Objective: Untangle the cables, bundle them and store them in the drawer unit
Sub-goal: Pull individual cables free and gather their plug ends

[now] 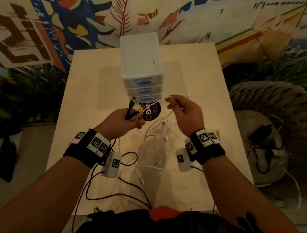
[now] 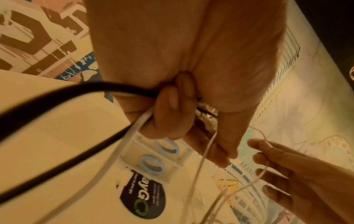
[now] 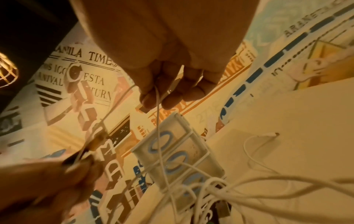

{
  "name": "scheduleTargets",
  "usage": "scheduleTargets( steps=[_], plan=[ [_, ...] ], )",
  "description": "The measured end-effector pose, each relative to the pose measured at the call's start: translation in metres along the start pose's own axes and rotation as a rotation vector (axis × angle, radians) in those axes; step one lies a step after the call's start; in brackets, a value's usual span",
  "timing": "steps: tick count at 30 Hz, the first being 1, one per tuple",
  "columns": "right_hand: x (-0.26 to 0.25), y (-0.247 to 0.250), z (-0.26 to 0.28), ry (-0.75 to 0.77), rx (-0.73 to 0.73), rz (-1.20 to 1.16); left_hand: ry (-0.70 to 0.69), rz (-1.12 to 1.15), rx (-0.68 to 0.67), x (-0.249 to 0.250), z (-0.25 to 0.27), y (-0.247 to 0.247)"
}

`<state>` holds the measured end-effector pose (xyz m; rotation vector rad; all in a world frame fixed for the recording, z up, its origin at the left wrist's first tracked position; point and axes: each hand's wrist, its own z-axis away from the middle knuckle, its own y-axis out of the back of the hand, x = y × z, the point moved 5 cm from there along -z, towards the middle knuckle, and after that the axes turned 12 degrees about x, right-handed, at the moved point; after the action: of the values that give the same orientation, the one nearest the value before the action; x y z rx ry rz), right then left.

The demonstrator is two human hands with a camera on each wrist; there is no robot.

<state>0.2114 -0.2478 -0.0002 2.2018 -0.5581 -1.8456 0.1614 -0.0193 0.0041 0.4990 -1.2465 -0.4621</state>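
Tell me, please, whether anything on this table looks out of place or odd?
The white cables lie in a tangled heap between the hands, and black cable trails off the table's near edge. The drawer unit looks shut.

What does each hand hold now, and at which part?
The left hand grips several cable ends near their plugs. The right hand pinches a thin white cable along its length, between thumb and fingertips.

Pale square wooden table standing against a colourful painted mural wall, dim warm light falling, grey floor showing beside it
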Motion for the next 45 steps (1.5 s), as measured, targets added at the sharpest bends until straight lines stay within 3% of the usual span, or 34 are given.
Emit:
scheduleTargets(
  steps=[5, 9, 10, 14, 18, 22, 26, 28, 32, 37, 39, 42, 45],
  plan=[
    [0.013, 0.013, 0.001, -0.011, -0.037, 0.182, 0.016, 0.117, 0.122, 0.000, 0.006, 0.011],
    [-0.007, 0.019, 0.022, 0.116, 0.094, 0.085, -0.060, 0.213, 0.207, 0.045, 0.015, 0.023],
    [-0.016, 0.013, 0.029, 0.146, 0.028, 0.089, -0.081, 0.221, 0.204, 0.056, 0.018, 0.025],
    [-0.043, -0.033, 0.049, 0.157, -0.469, 0.128, -0.096, 0.221, 0.143, 0.090, 0.029, 0.025],
    [-0.060, -0.046, 0.048, 0.265, -0.485, 0.083, -0.076, 0.259, 0.102, 0.101, 0.039, 0.024],
    [-0.070, -0.041, 0.033, 0.198, -0.409, 0.127, -0.041, 0.333, 0.096, 0.090, 0.038, 0.031],
    [-0.075, -0.065, 0.048, 0.290, -0.683, 0.160, -0.070, 0.360, 0.115, 0.090, 0.039, 0.030],
    [-0.075, -0.068, 0.051, 0.305, -0.645, 0.064, -0.090, 0.374, 0.168, 0.088, 0.038, 0.034],
    [-0.074, -0.045, 0.029, 0.041, -0.379, -0.158, -0.130, 0.434, 0.101, 0.067, 0.036, 0.036],
    [-0.081, -0.024, 0.013, -0.147, -0.320, -0.576, -0.134, 0.055, -0.021, 0.029, 0.032, 0.012],
    [-0.080, -0.017, 0.009, -0.123, -0.297, -0.581, -0.120, -0.030, 0.040, 0.021, 0.029, 0.008],
    [-0.069, -0.007, 0.005, -0.084, -0.238, -0.516, -0.128, 0.069, 0.160, 0.024, 0.026, 0.018],
    [-0.062, -0.008, 0.014, -0.050, -0.372, -0.299, -0.166, 0.229, 0.239, 0.039, 0.025, 0.031]
  ],
)
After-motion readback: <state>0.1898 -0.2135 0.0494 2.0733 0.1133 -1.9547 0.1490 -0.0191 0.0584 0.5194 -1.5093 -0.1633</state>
